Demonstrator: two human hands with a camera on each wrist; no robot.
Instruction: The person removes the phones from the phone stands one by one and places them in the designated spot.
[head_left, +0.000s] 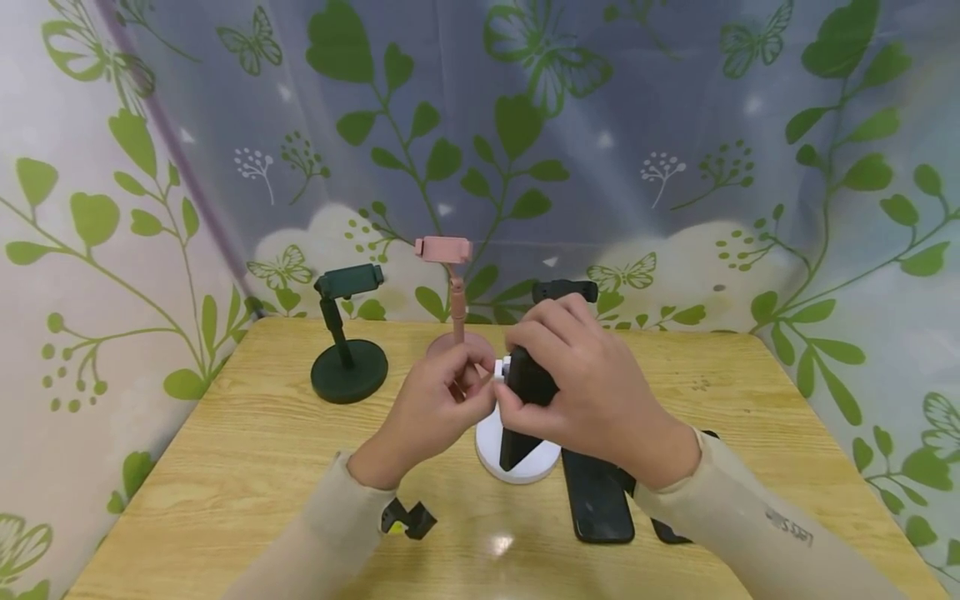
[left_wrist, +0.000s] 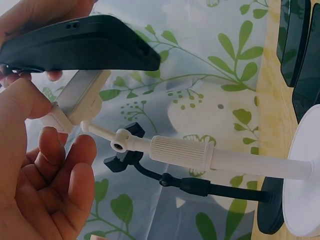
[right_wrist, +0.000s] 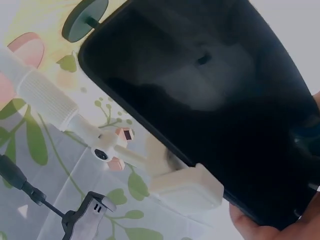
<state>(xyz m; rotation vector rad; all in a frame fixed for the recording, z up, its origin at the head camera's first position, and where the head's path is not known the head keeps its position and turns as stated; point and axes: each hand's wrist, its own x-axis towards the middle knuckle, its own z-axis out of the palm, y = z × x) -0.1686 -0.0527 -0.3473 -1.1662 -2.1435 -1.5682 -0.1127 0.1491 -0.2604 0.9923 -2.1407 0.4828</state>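
Observation:
My right hand point(head_left: 600, 392) grips a black smartphone point(right_wrist: 200, 100), tilted beside the top of a white phone stand point(left_wrist: 240, 162). The stand's white clamp point(left_wrist: 82, 97) lies close against the phone's side in both wrist views. My left hand point(head_left: 431, 404) pinches the end of that clamp between thumb point(left_wrist: 32, 97) and a fingertip, the other fingers loosely curled beneath. The stand's round white base point(head_left: 487, 442) rests on the table under both hands. In the head view, the hands and phone hide most of the clamp and pole.
A dark green phone stand point(head_left: 350, 371) and a pink one point(head_left: 444, 249) stand at the back left of the wooden table point(head_left: 262, 467). Behind my right hand rises a black holder point(head_left: 564, 289). Dark phones point(head_left: 600, 500) lie at the right, partly under my forearm. Patterned cloth surrounds the table.

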